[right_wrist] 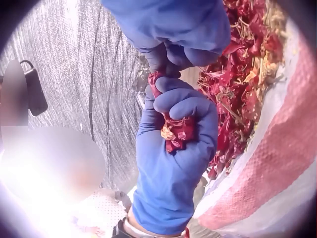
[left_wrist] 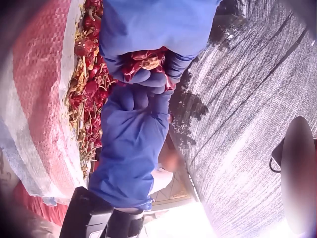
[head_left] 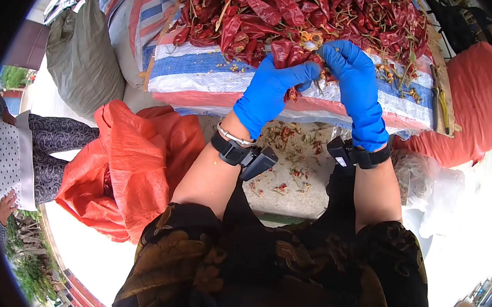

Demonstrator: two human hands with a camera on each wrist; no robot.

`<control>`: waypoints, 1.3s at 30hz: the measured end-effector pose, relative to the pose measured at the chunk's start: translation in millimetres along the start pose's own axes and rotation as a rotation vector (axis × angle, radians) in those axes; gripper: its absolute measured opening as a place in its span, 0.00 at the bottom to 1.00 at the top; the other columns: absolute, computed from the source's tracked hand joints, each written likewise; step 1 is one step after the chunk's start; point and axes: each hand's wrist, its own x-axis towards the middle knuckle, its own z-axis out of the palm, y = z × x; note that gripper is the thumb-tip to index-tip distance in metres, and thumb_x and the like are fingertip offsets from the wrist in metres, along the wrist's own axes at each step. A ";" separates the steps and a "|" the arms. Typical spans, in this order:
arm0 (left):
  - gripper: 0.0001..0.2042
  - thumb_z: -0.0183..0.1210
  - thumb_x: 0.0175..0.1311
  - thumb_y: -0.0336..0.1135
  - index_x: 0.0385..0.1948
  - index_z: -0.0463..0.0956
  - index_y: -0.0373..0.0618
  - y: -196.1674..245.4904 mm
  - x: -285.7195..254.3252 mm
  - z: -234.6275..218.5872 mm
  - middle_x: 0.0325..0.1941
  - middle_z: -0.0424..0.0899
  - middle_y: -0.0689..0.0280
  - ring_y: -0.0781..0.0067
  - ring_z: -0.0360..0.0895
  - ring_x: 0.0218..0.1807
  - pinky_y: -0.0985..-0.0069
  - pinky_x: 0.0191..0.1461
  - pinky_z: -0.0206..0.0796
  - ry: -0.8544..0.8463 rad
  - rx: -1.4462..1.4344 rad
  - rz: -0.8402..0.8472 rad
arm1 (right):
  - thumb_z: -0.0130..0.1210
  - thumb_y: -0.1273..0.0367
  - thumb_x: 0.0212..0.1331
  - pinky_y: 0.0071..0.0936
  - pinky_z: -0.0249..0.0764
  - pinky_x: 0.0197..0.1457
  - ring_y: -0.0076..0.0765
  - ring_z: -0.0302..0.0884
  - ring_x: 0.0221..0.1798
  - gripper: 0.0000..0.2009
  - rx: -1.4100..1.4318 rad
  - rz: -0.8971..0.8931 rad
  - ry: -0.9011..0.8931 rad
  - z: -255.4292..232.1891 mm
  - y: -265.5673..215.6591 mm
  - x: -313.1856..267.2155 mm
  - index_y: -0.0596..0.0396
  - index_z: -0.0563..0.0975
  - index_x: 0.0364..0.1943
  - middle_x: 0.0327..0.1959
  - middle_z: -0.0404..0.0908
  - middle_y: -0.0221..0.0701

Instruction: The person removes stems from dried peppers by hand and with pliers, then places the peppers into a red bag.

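Both hands wear blue gloves and meet over the front edge of a heap of dried red chili peppers (head_left: 270,15). My left hand (head_left: 271,94) grips several dried chilies (right_wrist: 184,129), with its fingers curled over them in the right wrist view. One narrow red chili end (right_wrist: 154,82) sticks out past those fingers. At that end, the thumb and fingertips of my right hand (head_left: 351,84) pinch close against the left hand. In the left wrist view, crumpled red chili skin (left_wrist: 148,62) shows between the left fingers; the rest is hidden in the glove.
The heap lies on a striped woven sheet (head_left: 194,76) over a raised surface. A yellow-and-black handled tool (head_left: 442,106) lies at its right edge. An open red sack (head_left: 128,166) stands left, another red sack (head_left: 478,109) right. Chili scraps litter the ground (head_left: 277,200). Another person (head_left: 24,151) is at far left.
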 end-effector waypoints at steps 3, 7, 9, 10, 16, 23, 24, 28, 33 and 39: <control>0.14 0.64 0.48 0.29 0.38 0.74 0.42 2.4 0.3 4.9 0.30 0.79 0.69 0.83 0.72 0.29 0.83 0.31 0.64 0.026 0.285 0.075 | 0.54 0.67 0.56 0.15 0.64 0.32 0.15 0.68 0.28 0.07 -0.290 -0.138 -0.014 -1.1 -2.4 -1.9 0.56 0.77 0.34 0.25 0.75 0.23; 0.14 0.65 0.47 0.31 0.35 0.73 0.43 6.8 -1.5 3.1 0.27 0.78 0.71 0.84 0.70 0.24 0.85 0.26 0.62 -0.034 0.381 0.066 | 0.53 0.66 0.56 0.14 0.60 0.26 0.16 0.65 0.24 0.07 0.123 0.271 0.057 4.7 -13.8 -9.7 0.55 0.77 0.33 0.22 0.73 0.24; 0.14 0.66 0.47 0.31 0.35 0.73 0.43 8.7 -5.3 6.7 0.27 0.78 0.71 0.84 0.70 0.24 0.85 0.26 0.62 -0.053 0.290 0.086 | 0.51 0.66 0.57 0.14 0.55 0.21 0.17 0.60 0.19 0.07 0.460 0.452 -0.082 -3.9 0.1 -8.5 0.54 0.76 0.32 0.19 0.70 0.25; 0.14 0.66 0.46 0.31 0.35 0.73 0.43 9.2 -6.8 8.0 0.27 0.78 0.70 0.85 0.70 0.24 0.86 0.26 0.62 -0.073 0.200 0.105 | 0.51 0.66 0.57 0.14 0.55 0.21 0.17 0.60 0.19 0.07 0.460 0.452 -0.082 -7.4 8.3 -6.8 0.54 0.76 0.32 0.19 0.70 0.25; 0.12 0.65 0.48 0.31 0.33 0.73 0.45 3.4 -2.5 10.3 0.26 0.77 0.70 0.84 0.70 0.24 0.86 0.25 0.60 -0.009 0.127 0.070 | 0.50 0.67 0.58 0.15 0.53 0.19 0.17 0.56 0.17 0.05 1.071 0.600 -0.231 0.2 11.4 -8.7 0.52 0.75 0.34 0.19 0.68 0.24; 0.14 0.67 0.46 0.31 0.33 0.71 0.44 -7.9 -2.5 12.3 0.25 0.76 0.73 0.85 0.70 0.25 0.86 0.27 0.62 0.153 0.445 0.170 | 0.54 0.67 0.56 0.19 0.64 0.31 0.18 0.66 0.29 0.07 0.461 0.005 0.497 -84.6 25.5 13.6 0.57 0.75 0.34 0.25 0.73 0.24; 0.14 0.67 0.46 0.31 0.33 0.71 0.45 -5.7 -3.3 11.2 0.25 0.76 0.73 0.85 0.69 0.24 0.85 0.27 0.62 0.174 0.408 0.131 | 0.54 0.67 0.56 0.19 0.64 0.31 0.18 0.66 0.29 0.07 0.452 -0.010 0.499 -91.7 22.6 15.5 0.57 0.75 0.34 0.25 0.73 0.24; 0.13 0.67 0.46 0.31 0.31 0.71 0.46 -0.7 -6.1 11.8 0.25 0.75 0.73 0.85 0.68 0.23 0.85 0.26 0.61 0.193 0.329 0.117 | 0.54 0.72 0.52 0.23 0.67 0.43 0.26 0.70 0.36 0.14 -0.044 -0.110 0.636 -131.3 29.2 18.3 0.62 0.74 0.43 0.35 0.76 0.33; 0.07 0.62 0.52 0.34 0.27 0.73 0.46 16.1 -21.7 15.5 0.20 0.74 0.72 0.84 0.66 0.20 0.86 0.21 0.55 0.228 0.350 0.163 | 0.54 0.74 0.45 0.24 0.59 0.59 0.36 0.65 0.56 0.28 -0.560 -0.021 0.562 -160.6 15.5 6.1 0.60 0.65 0.57 0.55 0.68 0.42; 0.08 0.63 0.51 0.33 0.27 0.71 0.46 58.0 -69.7 32.5 0.18 0.71 0.74 0.86 0.63 0.18 0.86 0.20 0.52 0.305 0.279 0.285 | 0.55 0.58 0.48 0.35 0.70 0.40 0.46 0.76 0.36 0.18 -1.040 -0.079 0.445 -160.2 -41.7 -13.4 0.56 0.79 0.37 0.41 0.77 0.45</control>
